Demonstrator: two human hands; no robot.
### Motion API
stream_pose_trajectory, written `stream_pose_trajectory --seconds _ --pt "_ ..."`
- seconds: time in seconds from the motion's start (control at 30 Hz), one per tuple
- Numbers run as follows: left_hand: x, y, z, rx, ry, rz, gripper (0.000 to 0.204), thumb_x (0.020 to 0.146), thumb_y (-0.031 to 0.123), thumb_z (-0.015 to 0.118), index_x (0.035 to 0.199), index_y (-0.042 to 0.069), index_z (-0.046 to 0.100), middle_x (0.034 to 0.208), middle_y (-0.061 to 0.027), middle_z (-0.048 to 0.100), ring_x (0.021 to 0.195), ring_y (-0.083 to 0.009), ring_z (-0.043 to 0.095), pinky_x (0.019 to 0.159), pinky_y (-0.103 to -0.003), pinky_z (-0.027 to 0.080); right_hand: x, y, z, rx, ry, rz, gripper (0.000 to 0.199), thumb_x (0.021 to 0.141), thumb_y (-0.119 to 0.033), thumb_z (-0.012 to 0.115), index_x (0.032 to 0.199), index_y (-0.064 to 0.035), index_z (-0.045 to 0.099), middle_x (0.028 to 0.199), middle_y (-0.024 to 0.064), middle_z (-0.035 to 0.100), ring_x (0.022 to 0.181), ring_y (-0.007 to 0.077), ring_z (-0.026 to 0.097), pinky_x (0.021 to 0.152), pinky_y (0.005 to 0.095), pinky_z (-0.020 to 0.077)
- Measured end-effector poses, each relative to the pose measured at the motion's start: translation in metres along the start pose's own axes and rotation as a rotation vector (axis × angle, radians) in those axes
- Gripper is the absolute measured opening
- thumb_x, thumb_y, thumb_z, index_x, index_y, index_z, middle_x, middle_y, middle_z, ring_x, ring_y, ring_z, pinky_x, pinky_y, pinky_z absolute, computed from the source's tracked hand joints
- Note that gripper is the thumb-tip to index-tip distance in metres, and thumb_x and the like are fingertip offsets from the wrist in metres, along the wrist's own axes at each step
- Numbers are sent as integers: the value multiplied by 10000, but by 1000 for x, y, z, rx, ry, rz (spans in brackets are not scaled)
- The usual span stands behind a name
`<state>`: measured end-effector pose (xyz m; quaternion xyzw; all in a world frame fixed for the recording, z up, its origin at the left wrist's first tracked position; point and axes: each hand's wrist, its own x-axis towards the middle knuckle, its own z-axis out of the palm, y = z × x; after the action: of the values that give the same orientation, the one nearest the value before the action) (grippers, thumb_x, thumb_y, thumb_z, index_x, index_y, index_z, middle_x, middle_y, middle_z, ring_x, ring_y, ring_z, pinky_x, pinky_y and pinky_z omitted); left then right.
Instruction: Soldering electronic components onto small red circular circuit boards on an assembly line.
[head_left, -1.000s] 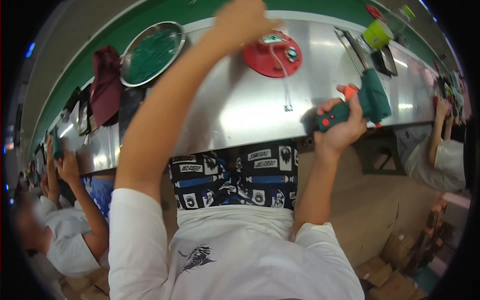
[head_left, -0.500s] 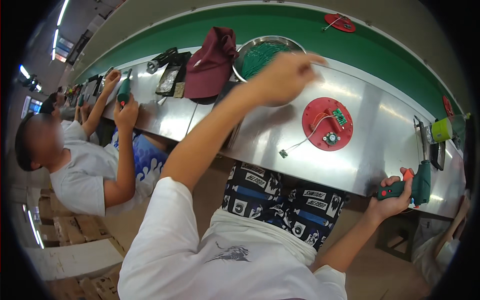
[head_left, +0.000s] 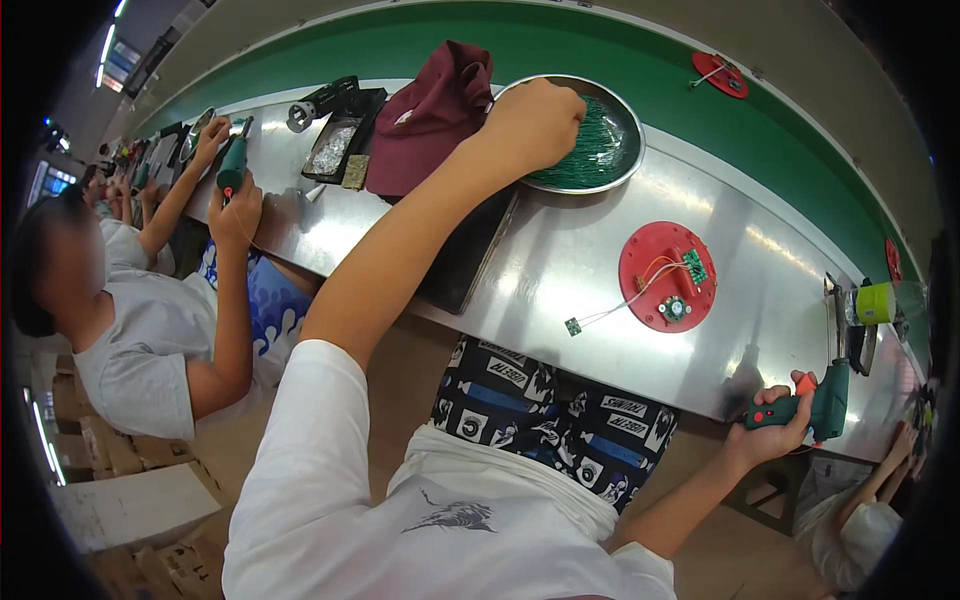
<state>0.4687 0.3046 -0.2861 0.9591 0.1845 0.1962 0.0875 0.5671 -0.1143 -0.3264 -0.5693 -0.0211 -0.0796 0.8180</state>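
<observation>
My left hand (head_left: 533, 122) reaches into a round metal bowl (head_left: 618, 165) of small green circuit boards, fingers curled down among them; what it grips is hidden. My right hand (head_left: 778, 428) holds a green electric screwdriver (head_left: 818, 402) with an orange trigger at the near edge of the steel bench. Between the hands lies a red round disc (head_left: 655, 287) carrying a small green board, wires and a loose lead ending in a tiny part (head_left: 572, 327).
A dark red cap (head_left: 432, 112) lies left of the bowl, beside a black tray (head_left: 335, 150) of small parts. A green conveyor belt (head_left: 500, 50) runs behind the bench with another red disc (head_left: 719, 72). A person on my left (head_left: 140, 320) holds a green screwdriver. A yellow-green tape roll (head_left: 874, 302) sits far right.
My left hand has moved from above the bench into the metal bowl. The view has swung left. My right hand keeps the screwdriver low at the bench edge.
</observation>
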Motion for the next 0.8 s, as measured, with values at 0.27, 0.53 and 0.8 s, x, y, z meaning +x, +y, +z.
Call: stream_pose_trajectory --seconds 0.27,0.53,0.8 --pt "7 10 10 14 56 32 161 828 176 656 937 144 770 853 -195 708 817 -383 694 761 -486 553 4 -7 0 -61 26 61 372 992 -302 494 1150 20 591 868 71 566 553 108 467 475 255 375" --pt "5 14 19 -13 83 -16 119 812 156 690 882 98 767 814 -155 710 777 -353 690 742 -440 554 5 -5 3 -32 -14 -38 313 991 -226 496 1127 45 575 954 112 589 513 119 504 425 275 393" --pt "9 3 27 21 5 -73 145 778 110 600 809 50 728 916 -165 693 874 -375 674 764 -481 546 -8 -4 4 -22 -80 -4 328 986 -271 511 1151 5 575 1044 79 570 593 96 514 485 242 387"
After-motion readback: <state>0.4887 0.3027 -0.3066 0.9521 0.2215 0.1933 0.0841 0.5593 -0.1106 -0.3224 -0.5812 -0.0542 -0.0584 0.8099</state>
